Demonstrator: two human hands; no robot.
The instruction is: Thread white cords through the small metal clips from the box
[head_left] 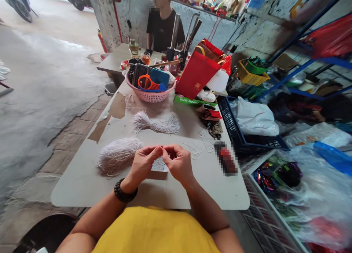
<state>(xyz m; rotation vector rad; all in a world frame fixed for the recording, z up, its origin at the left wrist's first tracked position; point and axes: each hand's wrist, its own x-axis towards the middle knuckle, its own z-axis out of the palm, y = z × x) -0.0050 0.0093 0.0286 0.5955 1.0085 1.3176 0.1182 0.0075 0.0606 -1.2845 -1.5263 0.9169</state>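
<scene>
Both hands meet at table centre, near edge: left hand point(143, 162) & right hand point(177, 160) w/ fingertips pinched together on thin white string point(159, 164) just above the table point(82, 179). String bundle point(118, 154) lies just left; a 2nd bundle point(155, 124) farther. Pink basket point(150, 95) & red bag point(196, 71) at far end, person in black point(164, 25) beyond.

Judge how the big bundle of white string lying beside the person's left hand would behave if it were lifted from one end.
The bundle of white string looks floppy: its thin strands splay loosely on the table, so it would probably droop. It seems light for its bulk. Stray loops at its edge suggest strands could snag or slip free.
</scene>
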